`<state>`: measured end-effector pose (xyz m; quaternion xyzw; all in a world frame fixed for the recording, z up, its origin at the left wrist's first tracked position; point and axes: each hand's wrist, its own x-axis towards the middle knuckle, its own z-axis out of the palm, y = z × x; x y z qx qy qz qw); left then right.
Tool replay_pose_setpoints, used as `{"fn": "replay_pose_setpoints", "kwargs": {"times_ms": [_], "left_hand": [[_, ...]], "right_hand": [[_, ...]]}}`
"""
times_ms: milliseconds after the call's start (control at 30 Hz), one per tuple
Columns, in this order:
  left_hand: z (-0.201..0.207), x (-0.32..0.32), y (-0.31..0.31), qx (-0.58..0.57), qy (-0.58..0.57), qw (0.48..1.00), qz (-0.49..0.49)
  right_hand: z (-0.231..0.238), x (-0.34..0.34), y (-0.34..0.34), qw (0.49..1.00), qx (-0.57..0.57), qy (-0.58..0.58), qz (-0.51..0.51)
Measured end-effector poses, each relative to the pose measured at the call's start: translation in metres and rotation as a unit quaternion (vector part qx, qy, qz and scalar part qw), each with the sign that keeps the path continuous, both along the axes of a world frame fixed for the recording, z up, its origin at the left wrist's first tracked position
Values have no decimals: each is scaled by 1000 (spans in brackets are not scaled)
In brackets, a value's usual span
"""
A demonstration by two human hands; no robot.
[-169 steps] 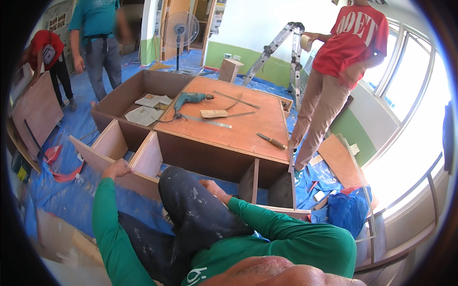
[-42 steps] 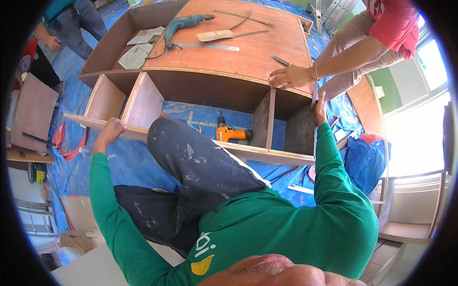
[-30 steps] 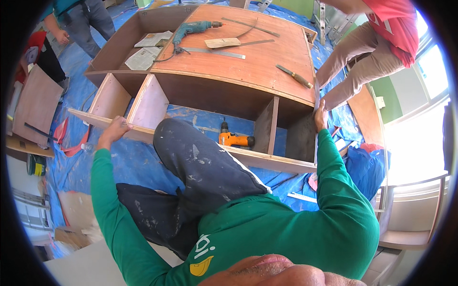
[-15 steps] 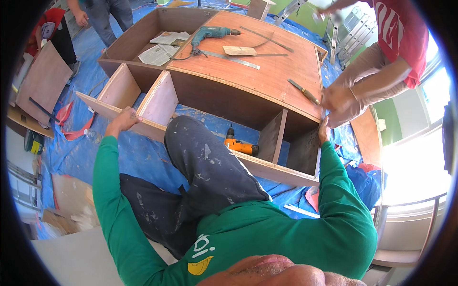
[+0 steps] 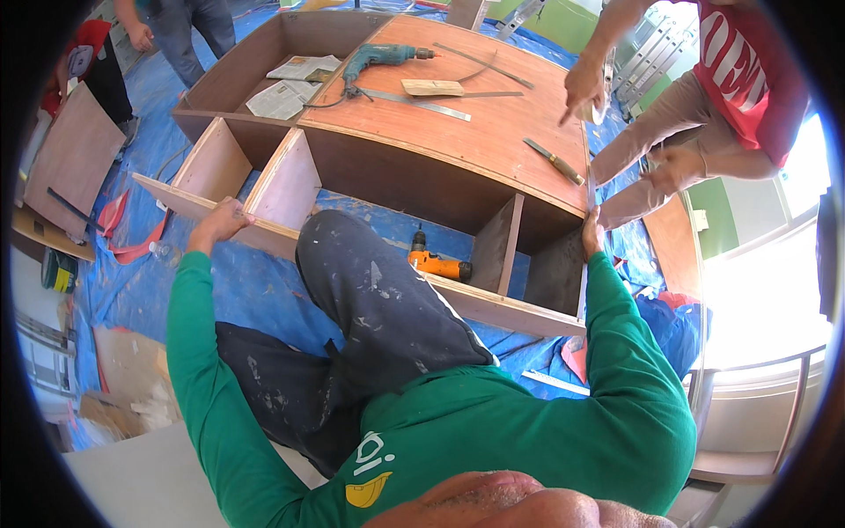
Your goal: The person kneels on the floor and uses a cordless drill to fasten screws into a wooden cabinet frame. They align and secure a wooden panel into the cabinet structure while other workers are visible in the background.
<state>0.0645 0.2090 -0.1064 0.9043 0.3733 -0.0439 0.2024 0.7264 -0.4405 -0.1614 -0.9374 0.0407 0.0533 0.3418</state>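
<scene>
A large wooden cabinet (image 5: pixel 387 180) lies on its back or side before me, its open compartments facing me. My left hand (image 5: pixel 220 223) is closed over the front board's edge near the left compartments. At the right end, my right hand (image 5: pixel 593 234) grips the end panel by its upper corner. An orange cordless drill (image 5: pixel 438 266) lies inside the middle compartment, near my raised knee. On the cabinet's reddish panel lie a teal corded drill (image 5: pixel 384 58), a chisel (image 5: pixel 554 162), a wood scrap (image 5: pixel 432 87) and a steel ruler (image 5: pixel 418 104).
A co-worker in red stands at the right, one hand (image 5: pixel 582 88) pointing over the panel. Two other people are at the far left. Newspapers (image 5: pixel 286 99) lie in the far-left compartment. Blue sheeting (image 5: pixel 123 286) covers the floor; a loose board (image 5: pixel 72 158) leans at left.
The co-worker's lower hand has drawn back from beside the chisel, and the other has come down over the panel with a finger pointing. My hands keep their places on the cabinet.
</scene>
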Motion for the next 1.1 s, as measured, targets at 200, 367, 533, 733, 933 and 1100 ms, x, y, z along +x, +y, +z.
{"fn": "replay_pose_setpoints", "kwargs": {"times_ms": [200,367,533,733,933,1100], "left_hand": [[5,-3,-3,-19,2,1000,10],[3,1,-3,-7,0,1000,-15],[-1,-4,2,-12,-11,1000,-8],[-5,3,1,-10,-10,1000,-14],[5,2,-3,-9,4,1000,-15],[4,0,-2,-16,11,1000,-5]], "right_hand": [[6,-11,9,999,34,7,-1],[6,-7,2,1000,25,-3,4],[1,-4,3,1000,18,-10,5],[-5,5,-9,999,43,-9,-13],[-1,5,-1,1000,2,7,-12],[-5,2,2,1000,-2,2,-10]]}}
